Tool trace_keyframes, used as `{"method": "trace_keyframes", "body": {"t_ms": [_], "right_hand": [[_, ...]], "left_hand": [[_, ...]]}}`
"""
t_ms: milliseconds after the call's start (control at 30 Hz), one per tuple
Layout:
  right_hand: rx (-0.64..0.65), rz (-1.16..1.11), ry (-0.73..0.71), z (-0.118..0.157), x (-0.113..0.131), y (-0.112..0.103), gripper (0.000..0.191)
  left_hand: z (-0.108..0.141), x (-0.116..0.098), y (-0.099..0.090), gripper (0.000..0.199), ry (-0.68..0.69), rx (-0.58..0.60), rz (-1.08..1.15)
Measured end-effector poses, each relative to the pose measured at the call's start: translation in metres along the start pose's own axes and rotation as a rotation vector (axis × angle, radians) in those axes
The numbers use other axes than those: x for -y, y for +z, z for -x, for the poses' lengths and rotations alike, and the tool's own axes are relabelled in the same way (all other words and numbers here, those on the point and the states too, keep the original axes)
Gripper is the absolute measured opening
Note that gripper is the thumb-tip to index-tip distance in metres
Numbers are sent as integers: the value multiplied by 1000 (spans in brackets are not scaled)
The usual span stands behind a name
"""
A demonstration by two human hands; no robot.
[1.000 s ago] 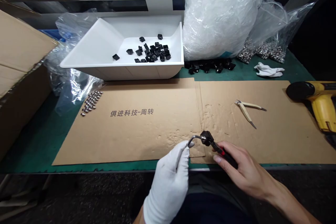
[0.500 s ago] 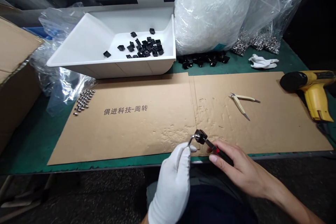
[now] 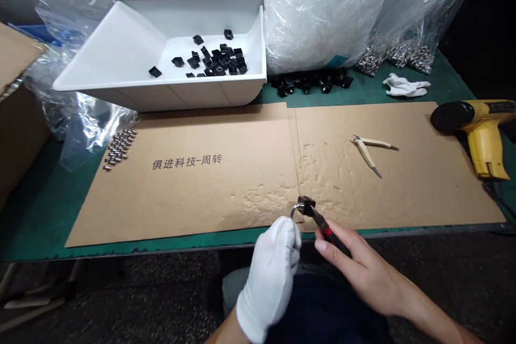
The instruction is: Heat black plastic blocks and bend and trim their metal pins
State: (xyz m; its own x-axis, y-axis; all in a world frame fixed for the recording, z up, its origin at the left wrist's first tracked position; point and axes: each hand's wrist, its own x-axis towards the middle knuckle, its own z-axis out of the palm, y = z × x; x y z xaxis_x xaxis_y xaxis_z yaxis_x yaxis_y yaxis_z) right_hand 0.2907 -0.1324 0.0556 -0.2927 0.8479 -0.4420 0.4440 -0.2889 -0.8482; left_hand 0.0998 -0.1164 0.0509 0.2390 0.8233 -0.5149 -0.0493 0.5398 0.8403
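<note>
**Black clip (image 3: 306,206) held in pliers at the cardboard's near edge**

The right hand (image 3: 358,269) grips the pliers (image 3: 328,235), whose jaws clamp the clip. The white-gloved left hand (image 3: 269,274) is closed on a metal hook (image 3: 295,210) that touches the clip. More black clips (image 3: 213,59) lie in a white tray (image 3: 161,94) near the worktop's far edge.

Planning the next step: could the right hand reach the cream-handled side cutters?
Probably, once freed: the right hand grips red-handled pliers, but nothing lies between it and the side cutters.
</note>
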Motion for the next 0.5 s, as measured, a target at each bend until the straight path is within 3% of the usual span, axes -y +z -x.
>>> {"method": "trace_keyframes", "body": {"t_ms": [133, 333, 500], "right_hand": [[23, -62, 32, 0, -1, 2, 30], [9, -123, 44, -3, -2, 8, 22], [70, -394, 85, -3, 4, 23, 8]], "left_hand": [[-5, -2, 2, 43, 26, -4, -49], [-8, 22, 11, 45, 62, -128, 121], [-11, 28, 19, 49, 223, -251, -31]]}}
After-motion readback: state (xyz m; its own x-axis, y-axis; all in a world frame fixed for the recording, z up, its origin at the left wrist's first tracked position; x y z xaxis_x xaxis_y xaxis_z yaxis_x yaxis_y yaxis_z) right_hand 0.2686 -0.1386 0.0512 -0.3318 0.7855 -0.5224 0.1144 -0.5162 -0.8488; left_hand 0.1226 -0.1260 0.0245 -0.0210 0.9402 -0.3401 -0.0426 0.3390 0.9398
